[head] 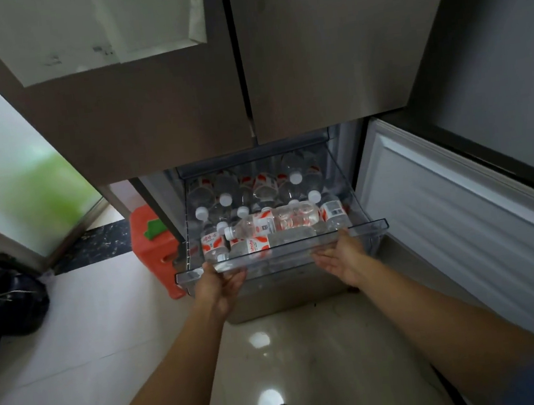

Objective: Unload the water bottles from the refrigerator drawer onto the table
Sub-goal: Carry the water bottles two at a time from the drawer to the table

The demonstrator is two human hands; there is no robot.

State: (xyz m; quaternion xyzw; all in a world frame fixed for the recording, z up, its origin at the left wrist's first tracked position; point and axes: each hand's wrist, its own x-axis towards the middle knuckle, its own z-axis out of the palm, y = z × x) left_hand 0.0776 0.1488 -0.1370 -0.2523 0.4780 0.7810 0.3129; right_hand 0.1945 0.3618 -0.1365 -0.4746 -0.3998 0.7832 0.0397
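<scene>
Fingers of left hand curl over front lip of clear drawer; right hand lies palm-up, fingers loosely spread under lip. Water bottles crowd drawer, two lying loose on top. We judge sharp tug could roll them out onto floor; table unseen.

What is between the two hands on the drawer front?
Head view: between the left hand and right hand runs only the bare rim of the clear plastic drawer.
</scene>
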